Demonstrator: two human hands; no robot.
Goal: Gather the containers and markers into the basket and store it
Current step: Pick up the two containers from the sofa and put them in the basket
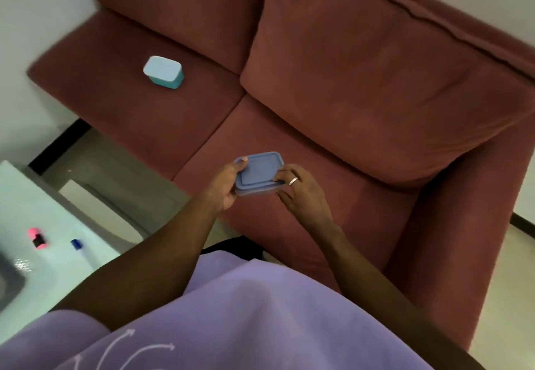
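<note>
The left hand [228, 186] grips the left end of a flat blue container [258, 173]. Its thumb lies across the near left corner of the lid [260, 167] and its fingers are curled beneath the base. The right hand [301, 194] pinches the right end of the same container, its fingertips curled onto the rim and a ring [293, 181] showing on one finger. The two hands hold the container between them, roughly level, in the air just above the right seat cushion of a red sofa [333, 60]. The lid sits on the container, though motion blur hides whether it is pressed fully down.

Both bare forearms reach forward from a purple shirt [260, 320] that fills the bottom of the view.

Farther off, on the left seat cushion of the sofa, a teal container [163, 72] with a pale top stands alone, well apart from the hands.

To the left, a white bench [43, 202] carries a pink marker [37, 238] and, near it, a blue marker [76, 244]; both lie apart from each other. At the bench's left edge is a dark grey shape [10, 280], too cut off to identify. A strip of pale floor [121, 176] shows between the bench and the sofa.
</note>
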